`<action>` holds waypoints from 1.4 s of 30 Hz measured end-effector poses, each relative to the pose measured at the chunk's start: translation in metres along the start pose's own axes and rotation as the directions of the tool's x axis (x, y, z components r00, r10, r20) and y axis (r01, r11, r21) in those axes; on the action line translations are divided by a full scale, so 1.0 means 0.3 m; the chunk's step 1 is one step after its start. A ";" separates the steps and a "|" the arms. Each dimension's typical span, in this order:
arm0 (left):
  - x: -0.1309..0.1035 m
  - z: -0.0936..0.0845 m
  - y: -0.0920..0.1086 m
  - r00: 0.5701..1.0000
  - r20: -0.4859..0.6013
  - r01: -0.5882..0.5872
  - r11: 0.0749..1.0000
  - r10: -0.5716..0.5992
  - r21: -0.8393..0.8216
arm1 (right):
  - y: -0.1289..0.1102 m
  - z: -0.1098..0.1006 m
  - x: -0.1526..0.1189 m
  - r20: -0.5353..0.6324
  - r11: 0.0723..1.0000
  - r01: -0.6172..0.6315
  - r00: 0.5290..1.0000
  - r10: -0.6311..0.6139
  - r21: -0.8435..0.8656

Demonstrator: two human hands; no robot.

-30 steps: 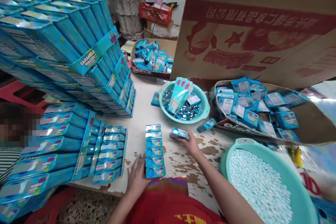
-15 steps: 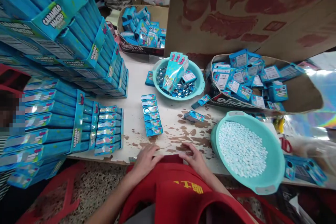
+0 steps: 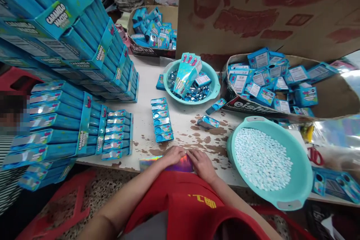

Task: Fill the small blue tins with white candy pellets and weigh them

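A shiny holographic sheet (image 3: 182, 165), purple and orange, lies at the table's front edge before my red apron. My left hand (image 3: 173, 156) has its fingers curled at the sheet's upper edge. Close beside it, my right hand (image 3: 201, 162) bends its fingers down onto the same edge, fingertips nearly meeting the left ones. The exact finger contact is partly hidden. Just beyond my hands stands a row of several small blue candy boxes (image 3: 163, 120) with round windows. Two more blue boxes, one of them a small box (image 3: 208, 122), lie to the right.
A teal basin of pale candies (image 3: 263, 159) stands right; another teal bowl (image 3: 197, 97) holds shiny pieces and blue cartons. Cardboard boxes with blue packs, including a right carton (image 3: 253, 108), line the back. Stacked blue display boxes (image 3: 84, 63) fill the left; a person sits beyond. Red scissors (image 3: 315, 156) lie right.
My hands have come together and forward from a spread position at the table edge. The holographic sheet now shows beneath them, with fingers closed at its edge. The view has shifted slightly.
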State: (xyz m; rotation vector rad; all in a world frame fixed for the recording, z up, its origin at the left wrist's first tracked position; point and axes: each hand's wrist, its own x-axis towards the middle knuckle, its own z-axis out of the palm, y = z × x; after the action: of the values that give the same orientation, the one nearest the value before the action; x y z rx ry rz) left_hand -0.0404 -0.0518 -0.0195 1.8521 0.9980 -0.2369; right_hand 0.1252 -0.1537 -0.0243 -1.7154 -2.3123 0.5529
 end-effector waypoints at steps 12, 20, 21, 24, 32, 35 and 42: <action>0.015 -0.005 0.003 1.000 0.016 0.012 1.000 -0.012 -0.008 | 0.001 0.039 0.008 -0.042 0.997 -0.070 0.997 0.071 0.016; 0.013 -0.003 0.005 0.998 -0.003 0.058 0.998 -0.058 -0.008 | 0.008 0.033 -0.039 -0.041 0.997 0.069 0.997 -0.068 0.023; 0.013 -0.002 0.006 0.998 -0.008 0.064 0.998 -0.064 -0.008 | 0.004 0.018 -0.039 -0.050 0.997 0.065 0.997 -0.063 0.045; 0.014 0.006 0.010 0.996 -0.034 0.086 0.996 -0.086 -0.005 | -0.015 -0.057 -0.028 -0.029 0.994 0.023 0.999 -0.020 0.105; -0.059 -0.023 0.060 0.982 -0.164 -0.143 0.922 0.089 -0.360 | -0.084 -0.313 0.043 -0.025 0.791 -0.307 0.926 0.376 0.530; -0.100 -0.042 0.096 0.957 -0.186 -0.289 0.702 0.221 -0.651 | -0.097 -0.337 0.075 -0.015 0.707 -0.332 0.900 0.435 0.625; -0.224 -0.166 0.053 0.976 -0.212 -0.097 0.780 -0.046 -0.618 | -0.178 -0.259 0.226 -0.018 0.479 -0.307 0.828 0.561 0.823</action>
State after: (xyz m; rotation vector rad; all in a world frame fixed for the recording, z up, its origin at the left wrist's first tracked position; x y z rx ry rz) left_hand -0.0846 -0.0493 0.0530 1.2820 1.0374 0.3016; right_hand 0.0879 -0.0893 0.0648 -1.6983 -1.0522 1.1290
